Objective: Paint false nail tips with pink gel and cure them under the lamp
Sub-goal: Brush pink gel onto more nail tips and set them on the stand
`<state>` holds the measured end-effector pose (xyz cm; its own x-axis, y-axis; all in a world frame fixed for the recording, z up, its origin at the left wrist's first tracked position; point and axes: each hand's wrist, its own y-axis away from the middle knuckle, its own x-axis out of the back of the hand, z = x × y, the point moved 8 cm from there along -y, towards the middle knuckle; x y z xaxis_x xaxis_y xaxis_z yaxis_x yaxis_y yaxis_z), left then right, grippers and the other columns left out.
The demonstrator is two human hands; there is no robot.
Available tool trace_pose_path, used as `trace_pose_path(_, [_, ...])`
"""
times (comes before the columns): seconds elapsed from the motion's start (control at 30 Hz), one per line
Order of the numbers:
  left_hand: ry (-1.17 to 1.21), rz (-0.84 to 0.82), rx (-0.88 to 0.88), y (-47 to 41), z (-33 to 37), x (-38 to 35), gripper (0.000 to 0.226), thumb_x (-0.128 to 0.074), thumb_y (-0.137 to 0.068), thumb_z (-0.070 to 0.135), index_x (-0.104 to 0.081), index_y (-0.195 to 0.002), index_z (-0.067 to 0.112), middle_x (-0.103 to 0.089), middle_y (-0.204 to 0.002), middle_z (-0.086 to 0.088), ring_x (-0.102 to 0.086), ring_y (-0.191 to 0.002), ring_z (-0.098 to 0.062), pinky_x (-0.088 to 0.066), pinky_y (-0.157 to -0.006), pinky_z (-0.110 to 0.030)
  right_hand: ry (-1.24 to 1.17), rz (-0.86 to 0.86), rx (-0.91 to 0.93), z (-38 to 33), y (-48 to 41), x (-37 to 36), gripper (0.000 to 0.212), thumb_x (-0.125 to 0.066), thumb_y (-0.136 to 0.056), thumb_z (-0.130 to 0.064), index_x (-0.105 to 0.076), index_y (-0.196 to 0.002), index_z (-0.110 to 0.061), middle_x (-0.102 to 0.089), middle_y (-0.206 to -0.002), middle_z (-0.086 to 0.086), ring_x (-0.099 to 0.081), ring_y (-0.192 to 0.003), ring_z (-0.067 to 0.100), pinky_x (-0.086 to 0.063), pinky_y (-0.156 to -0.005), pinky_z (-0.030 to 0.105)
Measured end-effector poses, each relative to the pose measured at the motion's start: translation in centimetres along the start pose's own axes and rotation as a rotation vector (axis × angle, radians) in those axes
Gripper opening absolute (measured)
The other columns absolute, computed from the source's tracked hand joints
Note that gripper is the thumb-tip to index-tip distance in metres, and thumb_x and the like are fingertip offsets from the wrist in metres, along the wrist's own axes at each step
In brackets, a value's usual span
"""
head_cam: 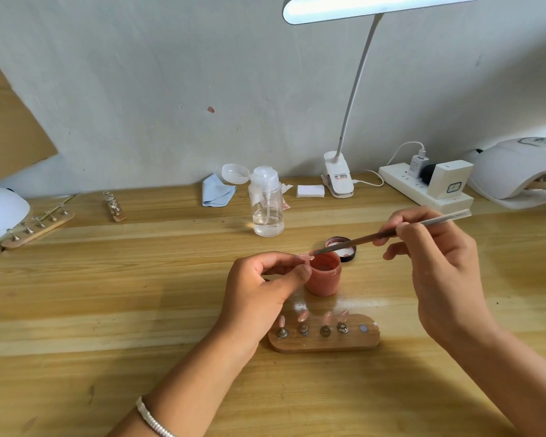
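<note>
1. Left hand (265, 279): thumb and forefinger pinch one tip (304, 256), held at the left rim of the pot (323, 275); the other fingers are curled beneath
2. Right hand (435, 247): fingers closed pen-fashion on the brush (375, 236), right of the pot and above it
3. Brush axis: runs from the grip down and leftward across the pot mouth; the bristle end meets the held tip, though contact is too small to confirm
4. Governing relation: the tip lies left of the right-hand grip, on the line of the brush, so strokes would run along that line; the left hand is the nearer to the pot
5. Stand (325, 337), just in front of the pot: four pinkish tips mounted, rightmost seat vacant, judged the held tip's place
6. Lid (342, 249) just behind the pot; lamp (514, 168) well right of and behind the pot, right hand nearer it
7. Judgement: painting in hand, curing of this stand not yet done
</note>
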<state>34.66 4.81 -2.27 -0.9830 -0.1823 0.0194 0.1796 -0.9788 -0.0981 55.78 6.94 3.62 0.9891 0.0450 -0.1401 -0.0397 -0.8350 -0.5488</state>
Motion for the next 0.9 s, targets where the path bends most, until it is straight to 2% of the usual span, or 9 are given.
trace_pose_path(0.1, [-0.006,-0.005,-0.011,0.0,0.1,-0.1,0.012,-0.081,-0.070,0.035,-0.079,-0.081,0.034,-0.077,-0.086,0.003,-0.061,-0.071,-0.016,-0.048,-0.047,-0.019,0.018,-0.048,0.006,0.1,0.3,-0.7,0.014,-0.057,-0.083,-0.031,-0.070,-0.079,-0.032,-0.071,-0.077,-0.007,-0.068,-0.076,0.010,-0.050,-0.064,0.020])
trace_pose_path(0.23, [0.017,0.006,-0.016,-0.1,-0.1,0.0,0.018,-0.081,-0.066,0.037,-0.079,-0.082,0.031,-0.077,-0.088,0.002,-0.062,-0.073,-0.017,-0.049,-0.050,-0.014,0.031,-0.020,0.004,0.2,0.2,-0.4,0.014,-0.056,-0.080,-0.031,-0.069,-0.076,-0.031,-0.070,-0.074,-0.006,-0.067,-0.073,0.008,-0.049,-0.064,0.019])
trace_pose_path(0.37, [0.010,0.003,-0.013,-0.3,-0.2,0.0,0.011,-0.082,-0.074,0.028,-0.080,-0.084,0.029,-0.077,-0.090,0.002,-0.062,-0.075,-0.018,-0.050,-0.051,-0.013,0.006,0.040,0.011,0.0,-0.1,0.4,0.015,-0.056,-0.076,-0.031,-0.070,-0.071,-0.034,-0.068,-0.072,-0.009,-0.065,-0.071,0.009,-0.048,-0.062,0.018])
trace_pose_path(0.63, [-0.009,-0.001,-0.020,-0.2,0.0,0.0,0.012,-0.083,-0.076,0.024,-0.079,-0.082,0.034,-0.077,-0.088,0.004,-0.062,-0.074,-0.020,-0.050,-0.051,-0.016,0.057,-0.037,-0.002,0.3,0.3,-0.6,0.013,-0.059,-0.084,-0.026,-0.070,-0.078,-0.029,-0.072,-0.075,-0.003,-0.068,-0.075,0.009,-0.050,-0.064,0.019])
trace_pose_path(0.7, [-0.003,0.015,-0.005,-0.2,-0.1,0.1,0.011,-0.083,-0.076,0.022,-0.079,-0.083,0.030,-0.077,-0.087,0.002,-0.061,-0.073,-0.022,-0.049,-0.047,-0.019,0.043,0.006,-0.010,0.3,0.2,-0.1,0.012,-0.059,-0.080,-0.027,-0.069,-0.074,-0.030,-0.071,-0.072,-0.005,-0.067,-0.072,0.007,-0.049,-0.063,0.018])
trace_pose_path(0.77, [0.000,0.019,0.011,0.0,-0.1,0.1,0.009,-0.082,-0.077,0.022,-0.080,-0.083,0.028,-0.076,-0.086,0.001,-0.057,-0.072,-0.023,-0.042,-0.036,-0.021,0.034,0.047,-0.012,0.1,-0.1,0.4,0.014,-0.057,-0.075,-0.031,-0.070,-0.071,-0.033,-0.069,-0.071,-0.007,-0.066,-0.070,0.007,-0.048,-0.062,0.018])
trace_pose_path(0.9, [-0.012,0.010,0.004,0.2,0.2,-0.1,0.010,-0.081,-0.079,0.020,-0.080,-0.080,0.030,-0.076,-0.084,0.006,-0.054,-0.071,-0.024,-0.036,-0.035,-0.019,-0.006,0.041,-0.020,0.0,-0.1,0.4,0.015,-0.057,-0.075,-0.031,-0.071,-0.070,-0.033,-0.068,-0.072,-0.008,-0.066,-0.070,0.009,-0.048,-0.061,0.019])
